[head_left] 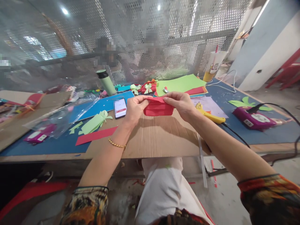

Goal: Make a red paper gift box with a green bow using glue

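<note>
My left hand [136,108] pinches the top-left corner of the folded red piece [158,110] above the cardboard [161,140]; my right hand [182,104] pinches its top-right. It looks light, easily creased, best held by the edges.

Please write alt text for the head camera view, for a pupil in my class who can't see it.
A person's left hand and right hand hold folded red paper by its upper edge, above brown cardboard on a blue table. A phone and pale green paper cutouts lie to the left; a yellow corded tool and purple socket block to the right.
</note>
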Demonstrator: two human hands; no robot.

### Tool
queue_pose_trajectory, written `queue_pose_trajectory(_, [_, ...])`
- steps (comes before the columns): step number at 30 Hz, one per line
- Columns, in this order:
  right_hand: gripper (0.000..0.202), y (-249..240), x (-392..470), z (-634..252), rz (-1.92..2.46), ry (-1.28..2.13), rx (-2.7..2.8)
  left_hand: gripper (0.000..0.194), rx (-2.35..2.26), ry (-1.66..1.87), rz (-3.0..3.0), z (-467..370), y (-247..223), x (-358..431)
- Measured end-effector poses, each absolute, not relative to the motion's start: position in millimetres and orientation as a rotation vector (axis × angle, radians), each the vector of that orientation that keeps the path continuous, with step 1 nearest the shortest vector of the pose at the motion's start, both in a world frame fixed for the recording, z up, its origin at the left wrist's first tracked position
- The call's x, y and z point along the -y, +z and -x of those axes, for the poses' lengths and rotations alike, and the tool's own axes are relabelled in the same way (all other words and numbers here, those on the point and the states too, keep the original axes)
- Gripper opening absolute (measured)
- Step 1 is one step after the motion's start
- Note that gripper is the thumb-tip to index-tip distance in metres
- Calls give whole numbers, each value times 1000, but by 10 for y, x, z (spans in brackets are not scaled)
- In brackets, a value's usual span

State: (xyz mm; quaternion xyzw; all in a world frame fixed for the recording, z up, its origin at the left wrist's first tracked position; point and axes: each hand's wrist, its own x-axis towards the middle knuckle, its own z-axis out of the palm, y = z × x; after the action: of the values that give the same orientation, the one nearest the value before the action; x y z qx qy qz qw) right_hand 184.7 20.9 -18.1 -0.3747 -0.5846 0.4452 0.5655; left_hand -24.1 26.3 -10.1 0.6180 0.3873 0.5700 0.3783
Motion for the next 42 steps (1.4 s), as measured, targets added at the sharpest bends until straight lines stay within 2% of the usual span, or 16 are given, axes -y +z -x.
queue_pose_trajectory(9, [45, -305, -370, -1781, 878, 990, 1312, 9, -979, 1470, -1522, 246, -114, -266])
queue_pose_trajectory(19, [32, -186, -236, -1823, 862, 1060, 1324, 12, -952, 1452, -1463, 228, -136, -269])
queue_pose_trajectory(31, [34, -232, -261, -1769, 873, 951, 1313, 39, -928, 1380, -1475, 216, -131, -261])
queue_pose_trajectory(38, [37, -198, -159, -1734, 850, 994, 1377, 20, -1001, 1388, -1407, 222, -155, -286])
queue_pose_trajectory(42, [57, -164, -155, -1798, 859, 927, 1422, 16, -993, 1410, -1400, 250, -170, -338])
